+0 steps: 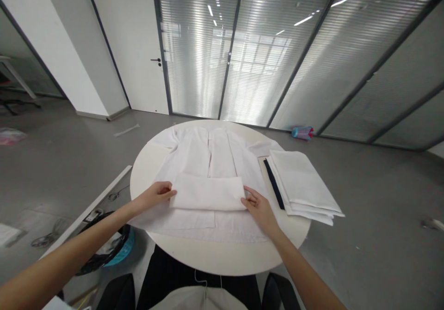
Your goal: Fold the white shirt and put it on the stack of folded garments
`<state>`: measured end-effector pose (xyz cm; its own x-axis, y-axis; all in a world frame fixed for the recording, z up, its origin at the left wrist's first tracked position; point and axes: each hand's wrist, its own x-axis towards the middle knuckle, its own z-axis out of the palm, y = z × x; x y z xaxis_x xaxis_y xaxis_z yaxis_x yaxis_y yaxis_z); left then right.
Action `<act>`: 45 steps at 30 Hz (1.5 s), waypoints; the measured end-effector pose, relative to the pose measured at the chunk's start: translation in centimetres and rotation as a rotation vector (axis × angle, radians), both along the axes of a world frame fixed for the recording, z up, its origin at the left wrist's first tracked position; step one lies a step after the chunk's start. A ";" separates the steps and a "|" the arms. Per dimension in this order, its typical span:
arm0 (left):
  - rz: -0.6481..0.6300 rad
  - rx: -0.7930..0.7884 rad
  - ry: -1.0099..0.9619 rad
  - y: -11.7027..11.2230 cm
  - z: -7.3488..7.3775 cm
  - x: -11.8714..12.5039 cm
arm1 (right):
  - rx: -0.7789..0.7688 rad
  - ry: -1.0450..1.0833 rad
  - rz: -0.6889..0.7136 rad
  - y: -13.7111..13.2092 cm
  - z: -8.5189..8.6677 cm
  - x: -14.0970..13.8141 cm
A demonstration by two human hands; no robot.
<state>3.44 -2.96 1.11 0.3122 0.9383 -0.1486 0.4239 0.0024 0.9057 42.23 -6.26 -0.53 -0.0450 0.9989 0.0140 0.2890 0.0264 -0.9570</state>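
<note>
The left hand's fingers (168,192) are bending in and touching the left end of a folded white cloth (208,192). I cannot tell if they are pinching it or only pressing on it. The right hand's fingers (250,193) are lying loose and a little spread, with the tips touching the right end of the same cloth. They are not gripping anything.

The cloth is looking like a long, flat, soft band with neat edges. It is stretching from the left hand (154,195) to the right hand (259,209).

The cloth is lying across the lower part of a white shirt (211,155). The shirt is lying spread out flat, with its front strip running down the middle.

Both are resting on a round white table (215,259), on the side near the person.

To the right, a pile of folded white cloths (301,185) is sitting on the table, with a dark strip (274,183) along its left edge. The pile is lying near the right hand but apart from it.
</note>
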 end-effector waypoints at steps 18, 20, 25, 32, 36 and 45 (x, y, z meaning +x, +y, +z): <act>0.172 0.270 0.559 -0.2 -0.1 2.6 | 0.229 -0.675 -0.141 0.9 -0.1 -2.1; 0.171 0.301 0.524 -0.4 -0.3 2.6 | 0.247 -0.733 -0.145 0.9 0.0 -2.2; 0.168 0.361 0.484 -0.8 -0.8 2.3 | 0.221 -0.850 -0.128 1.3 0.5 -2.5; 0.172 0.360 0.395 -1.0 -0.9 2.3 | 0.217 -0.832 -0.143 2.1 0.4 -2.6; 0.233 0.349 0.368 -0.8 -1.4 2.2 | 0.223 -0.829 -0.150 2.1 0.3 -2.7; 0.288 0.363 0.154 -0.3 -1.3 2.5 | 0.334 -0.780 -0.185 3.3 1.2 -3.1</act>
